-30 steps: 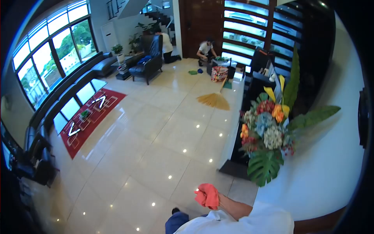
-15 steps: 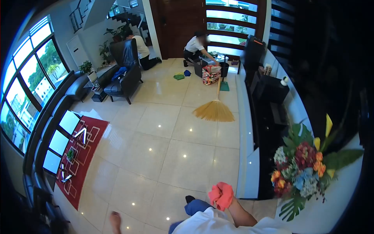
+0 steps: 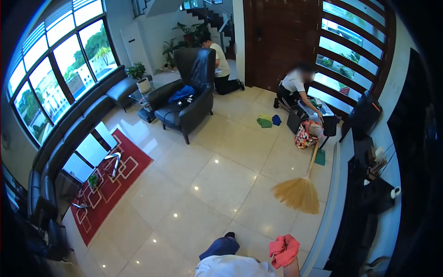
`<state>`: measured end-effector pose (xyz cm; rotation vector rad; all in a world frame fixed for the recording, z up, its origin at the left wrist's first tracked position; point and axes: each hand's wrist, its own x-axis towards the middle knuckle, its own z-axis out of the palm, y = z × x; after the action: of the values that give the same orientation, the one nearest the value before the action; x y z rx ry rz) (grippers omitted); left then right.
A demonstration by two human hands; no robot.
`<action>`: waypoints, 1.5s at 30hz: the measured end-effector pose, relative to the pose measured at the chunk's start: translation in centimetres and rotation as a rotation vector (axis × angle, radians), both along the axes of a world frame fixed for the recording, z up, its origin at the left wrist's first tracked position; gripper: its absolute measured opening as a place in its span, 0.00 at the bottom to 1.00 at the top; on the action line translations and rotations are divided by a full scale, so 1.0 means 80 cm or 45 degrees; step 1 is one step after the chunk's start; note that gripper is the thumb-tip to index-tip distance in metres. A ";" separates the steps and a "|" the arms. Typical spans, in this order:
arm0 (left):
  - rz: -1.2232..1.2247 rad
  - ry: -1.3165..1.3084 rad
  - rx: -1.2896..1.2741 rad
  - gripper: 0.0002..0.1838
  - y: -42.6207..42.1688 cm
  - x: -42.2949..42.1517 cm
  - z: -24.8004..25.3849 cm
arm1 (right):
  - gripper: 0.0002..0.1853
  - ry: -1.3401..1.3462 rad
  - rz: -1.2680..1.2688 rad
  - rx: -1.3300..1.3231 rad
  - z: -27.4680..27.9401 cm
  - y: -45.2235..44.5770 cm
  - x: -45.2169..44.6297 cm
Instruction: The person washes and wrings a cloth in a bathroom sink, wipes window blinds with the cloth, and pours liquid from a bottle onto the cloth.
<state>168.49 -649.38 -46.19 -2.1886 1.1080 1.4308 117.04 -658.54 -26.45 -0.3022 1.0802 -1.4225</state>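
Observation:
A crumpled coral-pink cloth [image 3: 282,250] is in my right hand [image 3: 291,267], at the lower edge of the view. It covers most of my fingers, and only the wrist side shows below it. My left hand is out of view. Below me are my white shirt [image 3: 233,267] and one blue trouser leg [image 3: 219,248] with a dark sock or shoe on the tiled floor [image 3: 198,217]. Ahead and to the right, a straw broom [image 3: 297,194] lies with its bristles fanned towards me.
A co-worker [image 3: 295,85] crouches by the door beside a floral bag [image 3: 307,135]. Another person [image 3: 221,67] kneels behind the dark armchair [image 3: 189,99]. Green and blue cloths [image 3: 264,122] lie on the floor. At left are a red rug [image 3: 124,157], glass table and long sofa.
My view has moved forward and swung left, so the armchair, broom and door appear closer and further right. My left hand has left the view. The pink cloth stays in my right hand.

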 end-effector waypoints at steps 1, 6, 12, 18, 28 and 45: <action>-0.065 -0.014 -0.017 0.10 -0.094 -0.002 -0.006 | 0.07 0.480 -0.142 0.110 0.017 -0.031 -0.009; -0.476 -0.320 -1.001 0.14 -0.642 -0.067 0.035 | 0.04 0.837 -0.446 -0.126 -0.023 -0.213 -0.115; -0.410 -0.188 -1.567 0.12 -1.023 -0.238 0.175 | 0.11 0.338 -0.509 -0.186 -0.039 -0.505 -0.229; -1.086 -0.308 -0.914 0.15 -1.059 -0.235 0.003 | 0.15 0.244 -0.269 -0.191 0.033 -0.835 -0.350; -0.435 -0.044 -0.045 0.13 -1.328 -0.467 -0.022 | 0.17 -0.739 -0.310 -0.001 -0.041 -1.188 -0.548; -0.415 0.600 -0.879 0.12 -2.078 -0.965 0.185 | 0.13 -0.797 -0.905 0.183 -0.085 -1.413 -0.767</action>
<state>91.25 -815.65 -31.42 -1.9267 2.2897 1.6110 55.68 -771.55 -33.27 0.6634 0.7743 -1.8642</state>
